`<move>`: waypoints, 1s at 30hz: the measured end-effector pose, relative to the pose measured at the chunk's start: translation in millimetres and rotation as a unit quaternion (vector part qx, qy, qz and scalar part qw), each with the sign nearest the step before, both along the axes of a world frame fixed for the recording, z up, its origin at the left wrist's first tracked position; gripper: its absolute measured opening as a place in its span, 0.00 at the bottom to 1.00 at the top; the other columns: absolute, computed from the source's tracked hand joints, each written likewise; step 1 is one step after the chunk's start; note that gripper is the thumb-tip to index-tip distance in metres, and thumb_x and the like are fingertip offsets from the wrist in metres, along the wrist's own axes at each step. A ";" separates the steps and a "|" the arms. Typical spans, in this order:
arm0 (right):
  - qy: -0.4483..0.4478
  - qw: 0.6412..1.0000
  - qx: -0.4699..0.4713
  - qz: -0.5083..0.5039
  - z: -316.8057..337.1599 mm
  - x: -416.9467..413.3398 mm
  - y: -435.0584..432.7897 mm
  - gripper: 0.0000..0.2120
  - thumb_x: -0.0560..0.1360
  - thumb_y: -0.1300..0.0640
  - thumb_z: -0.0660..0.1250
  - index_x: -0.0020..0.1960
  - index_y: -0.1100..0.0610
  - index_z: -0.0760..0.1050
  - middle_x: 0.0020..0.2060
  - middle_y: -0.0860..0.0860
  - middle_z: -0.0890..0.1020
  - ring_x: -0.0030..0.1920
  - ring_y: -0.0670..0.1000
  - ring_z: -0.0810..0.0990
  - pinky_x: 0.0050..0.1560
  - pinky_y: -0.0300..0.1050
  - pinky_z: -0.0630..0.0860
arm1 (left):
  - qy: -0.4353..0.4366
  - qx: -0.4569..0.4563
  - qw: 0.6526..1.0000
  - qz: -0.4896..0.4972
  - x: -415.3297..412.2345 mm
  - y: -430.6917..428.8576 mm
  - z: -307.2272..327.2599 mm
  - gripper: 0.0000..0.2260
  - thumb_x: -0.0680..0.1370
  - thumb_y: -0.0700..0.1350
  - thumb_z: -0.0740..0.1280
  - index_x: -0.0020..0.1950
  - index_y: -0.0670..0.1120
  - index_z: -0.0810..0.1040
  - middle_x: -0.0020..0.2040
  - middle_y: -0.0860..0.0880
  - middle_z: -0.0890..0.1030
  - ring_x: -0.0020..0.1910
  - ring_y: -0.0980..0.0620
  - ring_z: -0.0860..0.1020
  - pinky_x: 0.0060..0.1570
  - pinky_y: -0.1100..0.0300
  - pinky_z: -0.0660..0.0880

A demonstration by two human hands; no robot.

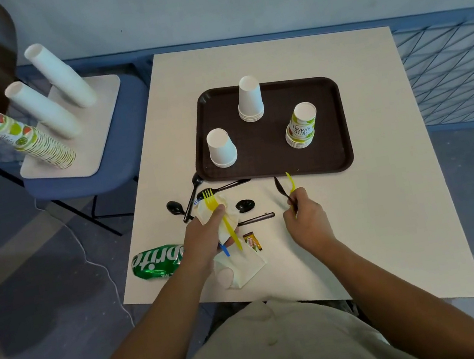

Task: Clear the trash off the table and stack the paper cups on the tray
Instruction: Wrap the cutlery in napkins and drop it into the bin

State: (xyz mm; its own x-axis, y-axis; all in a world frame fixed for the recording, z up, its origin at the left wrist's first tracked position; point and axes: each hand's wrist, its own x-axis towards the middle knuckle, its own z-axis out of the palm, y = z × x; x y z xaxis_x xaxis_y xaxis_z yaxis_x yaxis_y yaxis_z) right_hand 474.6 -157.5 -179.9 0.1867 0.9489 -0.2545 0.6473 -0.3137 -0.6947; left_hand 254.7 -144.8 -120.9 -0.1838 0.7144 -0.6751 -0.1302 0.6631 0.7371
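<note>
Near the table's (378, 217) left edge, the left hand (207, 235) clamps a soft crumpled napkin (231, 216) and a fork (219, 211). The right hand (305, 214) pinches a spoon (281, 187) and a yellow utensil (291, 181) by their handles — light, stiff, likely slick. Cups (249, 98) stand stacked on the tray (272, 154), mid-table.

Left hand (207, 235) curled round a yellow fork (230, 231), right hand (307, 219) held a pinch grip on a black spoon (280, 186), bare forearms converged toward 12 o'clock.
</note>
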 end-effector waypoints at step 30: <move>-0.054 0.988 -0.082 0.118 -13.7 -47.2 -16.5 0.07 0.82 0.55 0.60 0.55 0.58 0.69 0.49 0.55 0.77 0.43 0.57 0.77 0.43 0.52 0.73 | 0.019 0.009 1.000 -0.020 -56.5 -58.8 -6.1 0.03 0.80 0.52 0.72 0.51 0.56 0.79 0.45 0.49 0.88 0.40 0.51 0.88 0.44 0.52 0.85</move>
